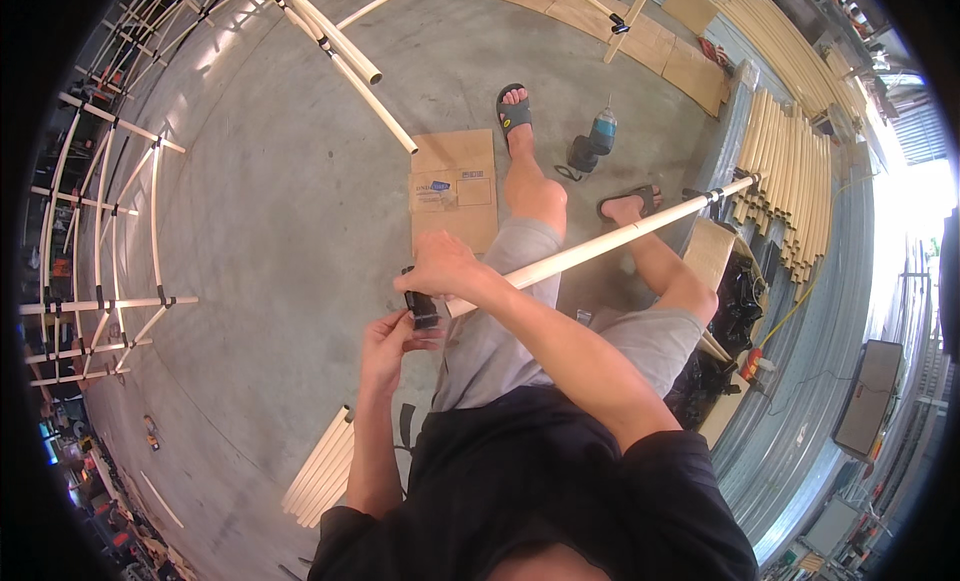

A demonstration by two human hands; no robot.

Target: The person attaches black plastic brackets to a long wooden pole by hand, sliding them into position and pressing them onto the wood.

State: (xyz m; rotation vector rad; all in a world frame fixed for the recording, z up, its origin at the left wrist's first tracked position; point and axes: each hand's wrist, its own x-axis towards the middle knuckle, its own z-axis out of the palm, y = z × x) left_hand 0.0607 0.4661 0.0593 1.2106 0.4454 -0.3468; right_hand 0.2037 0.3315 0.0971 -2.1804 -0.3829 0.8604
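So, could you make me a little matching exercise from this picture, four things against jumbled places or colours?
1. Cordless drill
2. Black pipe fitting
3. Cardboard sheet
4. Cream pipe above the lap

A. Brown, flat on the floor
B. Crossed by the right forearm
C. Blue and black
D. At the left hand and right hand

Pairs: 1-C, 2-D, 3-A, 4-B

Black T-shirt (pixel 560 481), grey shorts (pixel 490 353) and dark sandals (pixel 514 113) are worn.

Right forearm (pixel 565 351) is angled leftward; right hand (pixel 443 266) is curled and held just forward of left hand (pixel 384 348).
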